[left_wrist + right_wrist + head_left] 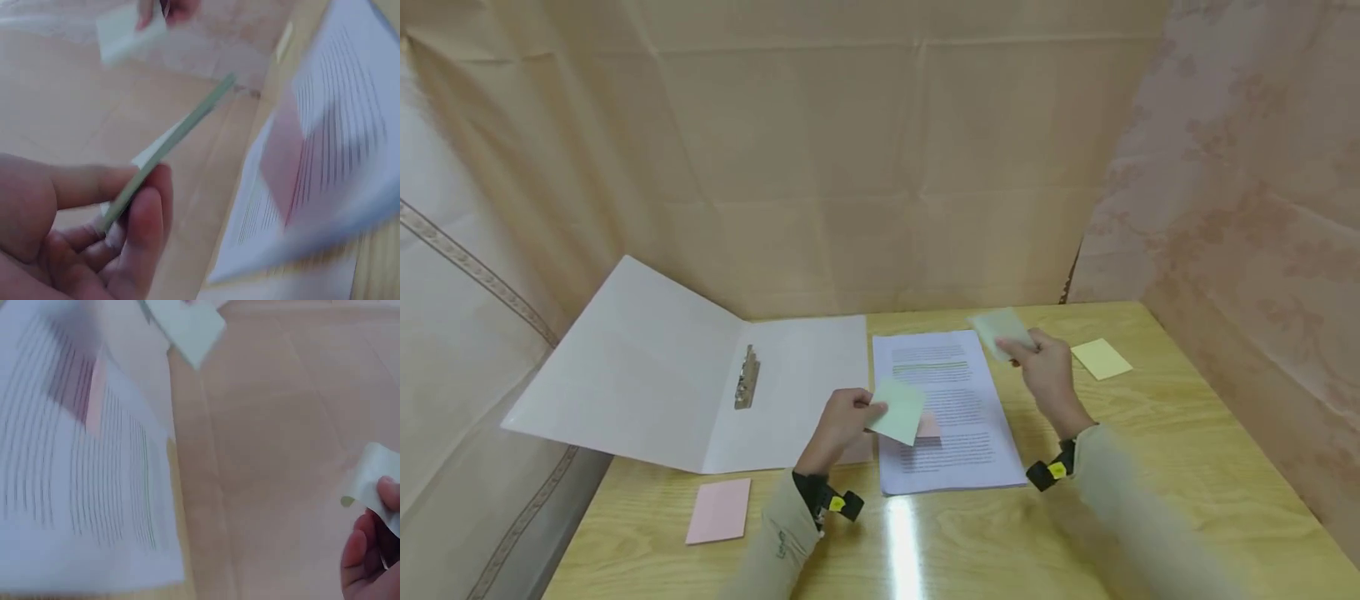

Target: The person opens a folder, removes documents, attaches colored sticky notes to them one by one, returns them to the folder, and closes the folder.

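My left hand (844, 423) pinches a pale green sticky note pad (899, 410) between thumb and fingers, above the lower left of a printed paper stack (951, 367). In the left wrist view the pad (172, 144) appears edge-on and shows some thickness. Farther right and back, my right hand (1048, 371) pinches a pale green sticky note (1000, 329) past the stack's upper right corner. The right wrist view shows this note (375, 475) thin and curled. A pink sticky note (929, 427) lies on the printed page, partly behind the green pad.
An open white clip folder (797, 358) lies left of the papers, its cover (632, 367) tilted up and its metal clip (747, 379) visible. A pink sticky note pad (718, 511) sits at front left, a yellow one (1102, 358) at right. Curtains (880, 167) hang behind the wooden table (1187, 433).
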The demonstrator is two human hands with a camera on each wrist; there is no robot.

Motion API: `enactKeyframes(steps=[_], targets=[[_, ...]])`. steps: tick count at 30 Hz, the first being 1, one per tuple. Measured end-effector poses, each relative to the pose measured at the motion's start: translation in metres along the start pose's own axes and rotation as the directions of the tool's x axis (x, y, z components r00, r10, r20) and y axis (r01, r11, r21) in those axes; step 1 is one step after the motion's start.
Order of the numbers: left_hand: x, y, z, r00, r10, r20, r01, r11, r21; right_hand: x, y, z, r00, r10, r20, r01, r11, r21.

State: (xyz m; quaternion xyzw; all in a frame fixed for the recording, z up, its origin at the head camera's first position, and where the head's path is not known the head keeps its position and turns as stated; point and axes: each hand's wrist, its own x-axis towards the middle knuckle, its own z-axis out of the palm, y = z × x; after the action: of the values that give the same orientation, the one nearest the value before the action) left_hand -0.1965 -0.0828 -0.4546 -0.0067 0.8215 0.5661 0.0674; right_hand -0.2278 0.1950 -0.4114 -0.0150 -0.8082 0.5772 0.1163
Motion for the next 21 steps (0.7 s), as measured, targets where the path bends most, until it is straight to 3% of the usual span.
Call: enactKeyframes(steps=[2,4,9,13,21], targets=[[0.001,-0.004,-0.007,1.000,-0.017,-0.019,0.017,1.000,-0.007,0.004,0.003,-0.010,1.000,-0.023,0.001,0.023,1.000,-0.001],[0.002,-0.005,-0.010,1.000,-0.016,-0.025,0.015,1.000,-0.016,0.005,0.008,-0.013,0.997,-0.042,0.057,0.043,0.999,-0.011],[0.002,-0.002,-0.006,1.000,-0.008,-0.005,0.008,0.999,-0.045,0.001,0.020,-0.005,0.982,-0.043,0.183,0.050,0.998,-0.035],[0.000,0.001,-0.002,1.000,-0.011,-0.018,0.010,0.999,-0.034,-0.002,0.025,0.001,0.974,-0.026,0.225,0.047,0.995,-0.087],[0.000,0.000,0.000,0.999,0.014,-0.047,-0.015,1.000,-0.024,-0.005,0.028,0.001,0.962,-0.036,0.271,0.062,0.994,-0.090]])
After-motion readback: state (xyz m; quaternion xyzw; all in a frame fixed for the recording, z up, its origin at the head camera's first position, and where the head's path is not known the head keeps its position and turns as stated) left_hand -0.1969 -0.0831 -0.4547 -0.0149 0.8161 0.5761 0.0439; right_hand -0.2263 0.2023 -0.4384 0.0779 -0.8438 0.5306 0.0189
